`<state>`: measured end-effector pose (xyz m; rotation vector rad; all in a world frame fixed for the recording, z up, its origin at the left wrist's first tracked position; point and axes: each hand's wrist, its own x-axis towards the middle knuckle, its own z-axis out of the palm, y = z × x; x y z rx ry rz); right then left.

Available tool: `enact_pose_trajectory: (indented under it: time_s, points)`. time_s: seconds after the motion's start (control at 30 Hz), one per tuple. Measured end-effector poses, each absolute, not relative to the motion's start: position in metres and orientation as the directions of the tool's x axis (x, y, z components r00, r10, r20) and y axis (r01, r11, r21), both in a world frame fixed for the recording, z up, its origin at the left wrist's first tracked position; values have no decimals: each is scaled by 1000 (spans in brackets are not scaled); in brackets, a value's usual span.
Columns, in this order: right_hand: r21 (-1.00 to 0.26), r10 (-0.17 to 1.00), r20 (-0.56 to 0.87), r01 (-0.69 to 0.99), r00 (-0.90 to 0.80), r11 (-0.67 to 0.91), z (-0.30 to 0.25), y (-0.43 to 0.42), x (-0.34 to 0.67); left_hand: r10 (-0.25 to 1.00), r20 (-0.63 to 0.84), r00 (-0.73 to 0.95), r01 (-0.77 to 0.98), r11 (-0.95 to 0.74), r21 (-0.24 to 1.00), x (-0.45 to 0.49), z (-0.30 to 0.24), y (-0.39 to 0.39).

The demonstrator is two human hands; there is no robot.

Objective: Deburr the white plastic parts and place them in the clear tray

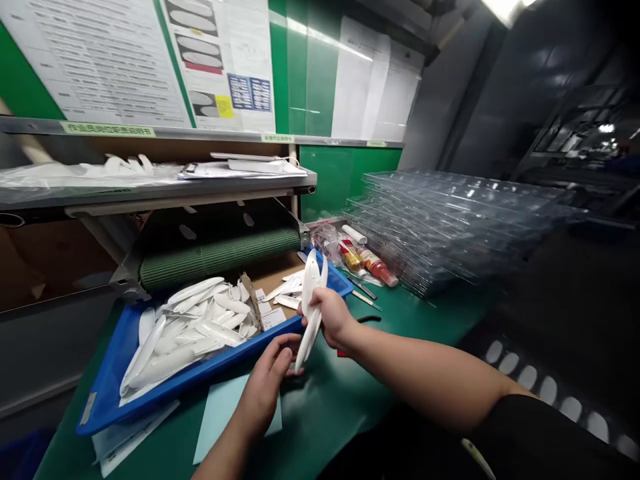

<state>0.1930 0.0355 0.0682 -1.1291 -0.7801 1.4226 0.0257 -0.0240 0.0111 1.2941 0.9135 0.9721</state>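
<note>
- Two long white oval plastic shells (311,300), upright, wrapped in the closed fingers of the right hand (327,319).
- One blue plastic tray (225,357), holding a heap of similar white shells (195,333), too many to count.
- One stack of clear moulded plastic trays (450,227), on a green bench mat (320,427), below printed instruction sheets (100,60) on a green wall.
- Right arm stretched across the bench; left hand (267,373) half-open, fingers curved, just beside the shells' lower tip, above a pale blue paper sheet (225,417).

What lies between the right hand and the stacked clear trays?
In the head view, two small bottles and slim tools lie on the green mat between the right hand and the clear trays.
</note>
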Motion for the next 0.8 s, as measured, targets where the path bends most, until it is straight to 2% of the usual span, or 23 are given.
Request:
enact_pose_trajectory:
  time_s: [0.03, 0.1, 0.23, 0.33, 0.47, 0.57, 0.7, 0.8]
  points:
    - [-916, 975, -208, -365, 78, -166, 61, 26, 190, 924, -34, 382, -75, 67, 995, 31, 10, -26]
    - [-909, 972, -210, -388, 108, -153, 50, 11, 184, 898, -103, 429, 14, 108, 994, 41, 8, -30]
    - [-895, 961, -242, -415, 135, -167, 34, -2, 176, 892, -168, 419, 325, 25, 945, 46, 8, -33]
    - [-879, 950, -273, -440, 154, -181, 29, -2, 176, 910, -173, 378, 437, -10, 899, 43, 10, -33]
    - [-849, 926, -323, -492, 195, -193, 27, 10, 179, 916, -147, 374, 483, -57, 874, 39, 13, -35]
    - [-837, 911, -316, -530, 266, -135, 28, 26, 188, 909, -147, 391, 495, -72, 866, 39, 17, -36]
    - [-825, 897, -277, -565, 344, -38, 33, 47, 214, 895, -184, 406, 495, -45, 868, 36, 23, -38]
    - [-811, 903, -269, -584, 335, -25, 33, 46, 234, 915, -196, 352, 486, 1, 874, 35, 26, -39]
